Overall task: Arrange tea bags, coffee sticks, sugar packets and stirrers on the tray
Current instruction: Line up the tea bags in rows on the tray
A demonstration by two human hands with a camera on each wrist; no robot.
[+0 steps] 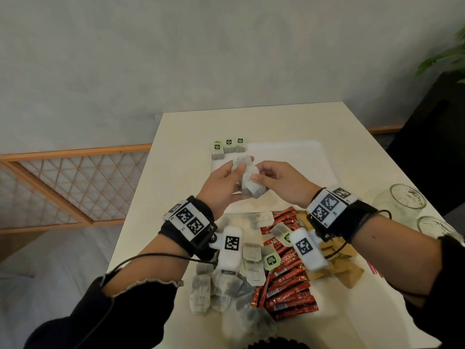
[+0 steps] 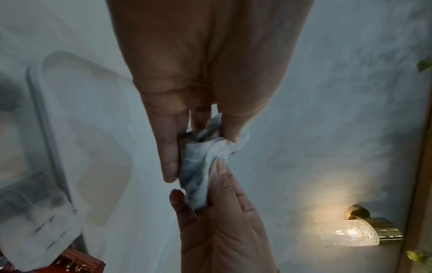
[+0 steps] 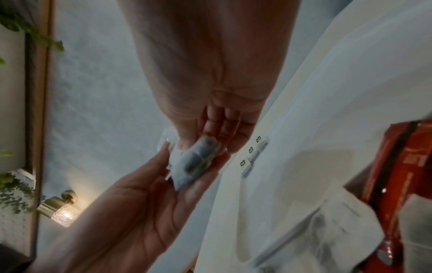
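Both the left hand (image 1: 221, 183) and right hand (image 1: 281, 181) pinched a crumpled tea bag (image 1: 250, 183) above the near tray (image 1: 314, 157) edge, while red sticks (image 1: 289, 285) reading NESCAFE lay nearer on the surface (image 1: 352, 311).

Tray (image 1: 314, 157) mid-table (image 1: 352, 127). Three tea bags (image 1: 228, 146) in a row at its far-left corner. Nearer the person: loose tea bags (image 1: 221, 285) left, coffee sticks (image 1: 289, 285) centre, sugar packets (image 1: 339, 270) right (piles overlapping). Jars (image 1: 402, 201) at right edge.
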